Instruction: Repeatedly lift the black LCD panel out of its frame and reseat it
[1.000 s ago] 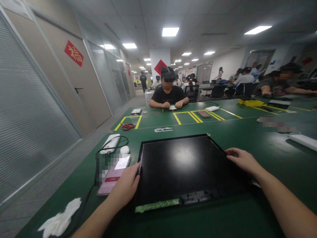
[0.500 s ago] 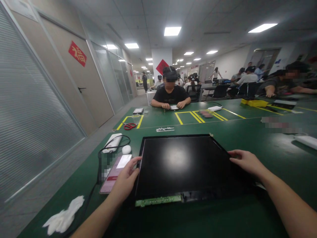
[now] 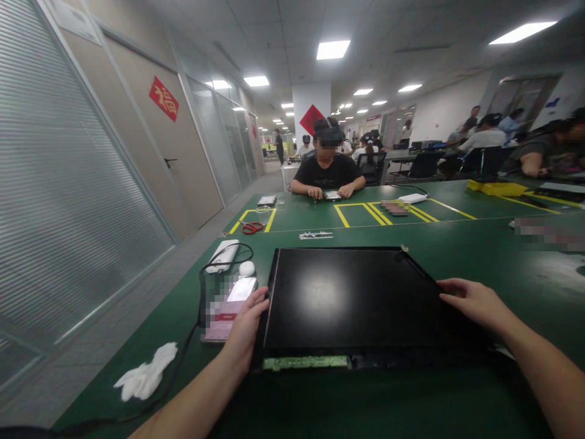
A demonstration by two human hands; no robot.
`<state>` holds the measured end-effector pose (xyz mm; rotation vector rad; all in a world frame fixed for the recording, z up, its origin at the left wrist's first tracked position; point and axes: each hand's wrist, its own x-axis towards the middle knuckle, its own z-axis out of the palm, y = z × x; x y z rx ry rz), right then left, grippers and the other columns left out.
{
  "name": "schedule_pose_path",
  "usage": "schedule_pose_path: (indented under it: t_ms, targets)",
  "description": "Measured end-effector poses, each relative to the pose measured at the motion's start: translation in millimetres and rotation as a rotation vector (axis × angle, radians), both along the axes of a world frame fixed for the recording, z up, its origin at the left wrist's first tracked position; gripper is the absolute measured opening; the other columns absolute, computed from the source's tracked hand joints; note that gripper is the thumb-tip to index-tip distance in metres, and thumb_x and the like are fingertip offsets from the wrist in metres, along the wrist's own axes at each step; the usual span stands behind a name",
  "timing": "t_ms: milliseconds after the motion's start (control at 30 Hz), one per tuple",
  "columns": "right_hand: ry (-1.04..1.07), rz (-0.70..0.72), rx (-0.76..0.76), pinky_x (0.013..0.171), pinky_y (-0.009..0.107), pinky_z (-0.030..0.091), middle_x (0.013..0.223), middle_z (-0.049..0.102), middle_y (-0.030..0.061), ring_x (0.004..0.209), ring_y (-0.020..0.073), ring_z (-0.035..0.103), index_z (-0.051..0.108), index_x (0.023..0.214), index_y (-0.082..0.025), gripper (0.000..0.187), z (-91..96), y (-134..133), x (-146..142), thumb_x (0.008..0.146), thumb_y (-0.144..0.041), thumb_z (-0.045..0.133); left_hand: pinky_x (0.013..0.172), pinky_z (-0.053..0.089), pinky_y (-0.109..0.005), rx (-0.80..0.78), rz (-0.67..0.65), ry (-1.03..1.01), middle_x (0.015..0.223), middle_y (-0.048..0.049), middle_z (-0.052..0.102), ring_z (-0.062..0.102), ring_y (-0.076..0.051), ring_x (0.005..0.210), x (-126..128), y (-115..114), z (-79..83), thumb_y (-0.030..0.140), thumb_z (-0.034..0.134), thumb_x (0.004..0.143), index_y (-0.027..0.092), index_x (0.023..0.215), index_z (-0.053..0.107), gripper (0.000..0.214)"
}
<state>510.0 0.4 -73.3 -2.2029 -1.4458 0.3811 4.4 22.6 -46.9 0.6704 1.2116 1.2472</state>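
Observation:
A black LCD screen panel (image 3: 356, 311) lies before me over the green table, its dark face up and reflecting a ceiling light. A bare green circuit board (image 3: 305, 363) runs along part of its near edge. My left hand (image 3: 247, 320) grips the left edge, fingertips on the frame. On the opposite side, my right hand (image 3: 473, 302) pinches the right edge between thumb and fingers. The panel's underside is hidden, and I cannot tell whether it rests fully on the table.
Left of the panel are a pink-cased phone (image 3: 219, 329), a small white case (image 3: 247, 269), a white power bank (image 3: 223, 256) with a black cable, and crumpled white cloth or tissue (image 3: 146, 373). Red-handled scissors (image 3: 252, 228) lie beyond. A person (image 3: 326, 167) sits opposite; a yellow tray (image 3: 496, 188) is far right.
My view has turned slightly left, so everything sits further right in the picture. Both hands keep hold of the panel's sides. The panel's near edge appears slightly higher in view.

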Motion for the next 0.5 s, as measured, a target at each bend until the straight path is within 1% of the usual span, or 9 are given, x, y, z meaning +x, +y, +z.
schedule_pose_path:
  t_ms: [67,167,333,433,500]
  targets:
    - [-0.003,-0.004,-0.002,0.076,0.037,0.052,0.098,0.079,0.0100,0.088,0.0284,0.072,0.078,0.102,-0.021,0.039,-0.5,0.3,0.4,0.071,-0.040,0.064,0.065,0.061,-0.028,-0.005,-0.006,-0.013,0.115,-0.0074,0.077,0.078,-0.021,0.084,0.8,-1.2,0.4,0.012,0.070,0.078,0.021,0.118,0.063,0.042]
    - [-0.016,-0.008,-0.004,0.076,0.038,0.052,0.096,0.079,0.0092,0.088,0.0292,0.072,0.078,0.101,-0.023,0.039,-1.7,0.4,1.3,0.070,-0.041,0.065,0.061,0.060,-0.027,-0.016,-0.023,-0.018,0.114,-0.0061,0.078,0.078,-0.021,0.081,0.7,-3.4,0.9,0.011,0.074,0.076,0.023,0.120,0.062,0.048]
    - [-0.014,-0.009,-0.010,0.078,0.039,0.052,0.098,0.079,0.0100,0.088,0.0293,0.072,0.078,0.101,-0.021,0.041,-1.4,0.3,2.3,0.069,-0.043,0.063,0.053,0.057,-0.028,-0.058,-0.061,-0.018,0.105,-0.0065,0.080,0.078,-0.022,0.070,1.1,-6.5,3.1,0.014,0.077,0.075,0.024,0.133,0.057,0.062]
    - [-0.006,-0.011,-0.018,0.080,0.039,0.051,0.098,0.079,0.0105,0.089,0.0297,0.072,0.078,0.103,-0.021,0.046,-1.7,0.8,2.8,0.068,-0.046,0.063,0.054,0.057,-0.028,-0.060,-0.083,-0.010,0.095,-0.0063,0.081,0.077,-0.023,0.068,2.8,-7.8,4.8,0.020,0.078,0.077,0.022,0.136,0.056,0.063]
    - [-0.008,-0.016,-0.008,0.079,0.039,0.051,0.099,0.079,0.0105,0.090,0.0298,0.072,0.077,0.103,-0.021,0.047,-3.1,1.4,3.4,0.067,-0.047,0.063,0.058,0.058,-0.029,-0.049,-0.100,0.000,0.089,-0.0062,0.081,0.078,-0.023,0.071,4.1,-8.9,6.1,0.024,0.078,0.079,0.020,0.135,0.058,0.059]
